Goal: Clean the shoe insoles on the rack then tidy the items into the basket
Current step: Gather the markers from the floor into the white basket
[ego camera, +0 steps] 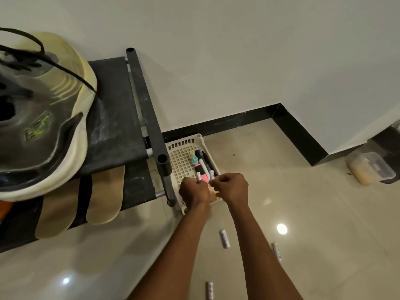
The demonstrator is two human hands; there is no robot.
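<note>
A white plastic basket (181, 158) stands on the floor beside the black shoe rack (149, 118). It holds markers (203, 164), a pink highlighter (203, 176) and small capped items. Both hands are over the basket's near end. My left hand (193, 192) is closed on a small white cylinder, a battery by its look (198, 176). My right hand (231, 188) pinches another small white item (212, 174) at the fingertips. Two tan insoles (104, 198) lie side by side on the rack's lower shelf. Three white batteries (224, 238) lie on the floor near my forearms.
A grey and cream sneaker (43, 118) with black laces fills the rack's top shelf at the left. A clear lidded plastic box (370, 167) sits on the floor at the right, by the wall corner. Black skirting (298, 135) runs along the white wall.
</note>
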